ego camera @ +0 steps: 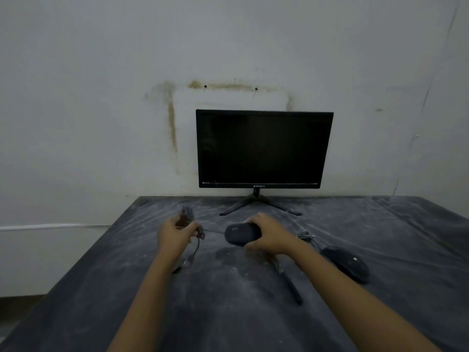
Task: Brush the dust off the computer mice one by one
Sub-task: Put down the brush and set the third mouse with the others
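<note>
Right grip (271,237) clasps mouse (241,235); left grip (177,235) holds its cable (187,214). I see brush (291,285) lying under right wrist, handle toward lower right.

Single head view, looking forward-down over table (253,313) toward wall (101,72).

Bench (228,313): dark top, flat, covered in pale dust in streaks and smears, heaviest in front of the monitor.

Monitor (264,148): black, screen dark, standing at the far edge of the bench on a splayed stand (256,204).

Black mouse (347,265): lies on the bench nearer than the monitor and to its right. Bundled cable (305,236) lies between this mouse and the monitor stand.

Brush (289,283): dark handle, lies flat in front of the monitor, just left of the black mouse, apart from it. Bristle end not visible.
</note>
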